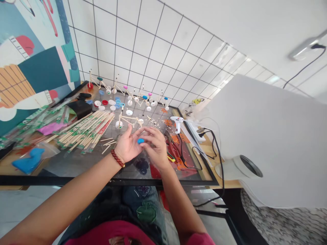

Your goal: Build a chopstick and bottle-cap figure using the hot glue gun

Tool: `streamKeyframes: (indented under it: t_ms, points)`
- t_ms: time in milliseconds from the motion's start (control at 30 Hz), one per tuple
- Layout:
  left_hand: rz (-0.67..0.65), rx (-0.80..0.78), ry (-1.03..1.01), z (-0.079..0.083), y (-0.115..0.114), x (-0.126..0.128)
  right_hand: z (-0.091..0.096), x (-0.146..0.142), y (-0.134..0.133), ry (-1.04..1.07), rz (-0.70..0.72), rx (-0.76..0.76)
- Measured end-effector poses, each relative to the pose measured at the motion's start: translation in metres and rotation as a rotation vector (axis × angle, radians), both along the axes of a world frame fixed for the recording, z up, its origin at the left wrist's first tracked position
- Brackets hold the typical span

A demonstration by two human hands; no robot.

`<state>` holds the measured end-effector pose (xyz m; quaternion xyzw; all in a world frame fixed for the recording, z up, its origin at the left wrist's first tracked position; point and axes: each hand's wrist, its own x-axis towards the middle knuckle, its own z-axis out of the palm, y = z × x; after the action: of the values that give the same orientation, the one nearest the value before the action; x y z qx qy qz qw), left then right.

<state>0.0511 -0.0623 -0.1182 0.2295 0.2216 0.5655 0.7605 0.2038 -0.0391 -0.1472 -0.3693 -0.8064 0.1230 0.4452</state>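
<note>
A small blue lump of modelling clay (140, 140) sits between my two hands above the table's front half. My right hand (155, 147) pinches it with bent fingers and thumb. Palm up, my left hand (129, 144) lies beside and partly under the lump, with its thumb stretched out; some of its fingers are hidden behind the right hand. Just beyond the hands stands a small stick frame on white bottle-cap wheels (119, 125). More blue clay (29, 161) lies in a clear bag at the left.
Wrapped chopsticks (87, 131) are heaped left of my hands. Bottle caps (105, 102) and several stick-and-cap models (144, 97) line the back by the tiled wall. A white glue gun (177, 124), its cord, red-handled pliers (173, 149) and a power strip (196, 131) are at the right.
</note>
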Motion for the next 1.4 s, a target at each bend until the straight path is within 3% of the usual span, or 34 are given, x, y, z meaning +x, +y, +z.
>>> streamKeyframes:
  t_ms: [167,433,600,867,1000,1200,1400]
  points:
    - [-0.012,-0.052,-0.064,0.000,0.003,-0.005,0.000,-0.001,0.000,-0.218,-0.061,0.079]
    - [-0.018,-0.183,-0.243,-0.001,0.005,-0.007,-0.017,0.002,0.003,-0.198,-0.136,0.227]
    - [-0.016,-0.177,-0.228,-0.001,0.003,-0.007,-0.019,0.000,0.002,-0.155,-0.133,0.424]
    - [-0.014,-0.087,-0.181,-0.004,0.000,-0.004,-0.015,0.000,0.000,-0.153,-0.167,0.590]
    - [0.012,-0.071,-0.137,-0.006,-0.001,-0.003,-0.012,-0.003,0.001,-0.095,-0.164,0.565]
    - [0.002,-0.045,-0.177,-0.012,0.004,-0.007,-0.010,0.004,-0.002,0.022,-0.146,0.393]
    - [-0.115,-0.007,-0.221,-0.015,0.001,-0.003,0.017,-0.008,0.011,0.153,-0.100,0.296]
